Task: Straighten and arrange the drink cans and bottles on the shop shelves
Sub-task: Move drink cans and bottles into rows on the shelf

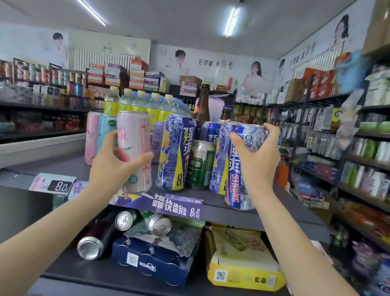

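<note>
Gripping a pink can (135,150) at the top shelf (278,214) front edge, left hand (117,163); right hand (258,160) clasps a blue can (241,177) there. Rear bottles (145,105) partly hidden.

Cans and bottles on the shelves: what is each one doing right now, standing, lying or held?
Pink can: tilted, gripped by left hand.
Blue can: tilted, gripped by right hand.
Green can: standing upright.
Brown bottle: upright behind.
Silver-topped cans: lying on lower shelf.
</note>
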`<state>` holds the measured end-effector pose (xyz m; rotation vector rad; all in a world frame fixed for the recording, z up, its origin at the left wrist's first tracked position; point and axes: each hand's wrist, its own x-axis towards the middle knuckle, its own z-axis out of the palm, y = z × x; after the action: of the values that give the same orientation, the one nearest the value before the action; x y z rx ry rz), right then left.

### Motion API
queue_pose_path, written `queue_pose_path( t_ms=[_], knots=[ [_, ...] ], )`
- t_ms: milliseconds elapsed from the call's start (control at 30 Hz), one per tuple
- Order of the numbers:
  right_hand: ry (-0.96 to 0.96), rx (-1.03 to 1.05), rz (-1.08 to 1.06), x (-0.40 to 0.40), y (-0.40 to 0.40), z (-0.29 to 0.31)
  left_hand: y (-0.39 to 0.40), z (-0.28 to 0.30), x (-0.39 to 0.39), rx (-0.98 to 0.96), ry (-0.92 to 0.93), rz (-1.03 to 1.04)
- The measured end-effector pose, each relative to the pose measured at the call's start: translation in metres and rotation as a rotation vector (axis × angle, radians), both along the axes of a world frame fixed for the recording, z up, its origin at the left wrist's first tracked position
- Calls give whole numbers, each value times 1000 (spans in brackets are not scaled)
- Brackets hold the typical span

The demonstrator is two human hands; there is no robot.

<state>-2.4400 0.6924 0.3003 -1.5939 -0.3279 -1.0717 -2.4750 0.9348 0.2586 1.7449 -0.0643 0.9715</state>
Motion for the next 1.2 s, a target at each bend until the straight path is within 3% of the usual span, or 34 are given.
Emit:
queue_pose_path(
  t_ms=[233,400,567,733,833,933,1200],
  knots=[
    [26,-26,-206,30,-12,-4,7,-4,49,52,124,128],
    [-19,-137,-471,33,-7,-10,8,2,63,224,201,203],
    [-253,-311,-668,21,12,-13,10,6,77,292,258,226],
    [-336,-495,-438,8,45,-6,15,5,88,287,269,224],
    [-140,-656,-209,3,62,-19,18,3,94,285,269,234],
    [18,-769,-126,5,73,-38,20,2,99,277,272,235],
    [292,-630,101,16,83,-53,21,3,104,295,286,193]
  ],
)
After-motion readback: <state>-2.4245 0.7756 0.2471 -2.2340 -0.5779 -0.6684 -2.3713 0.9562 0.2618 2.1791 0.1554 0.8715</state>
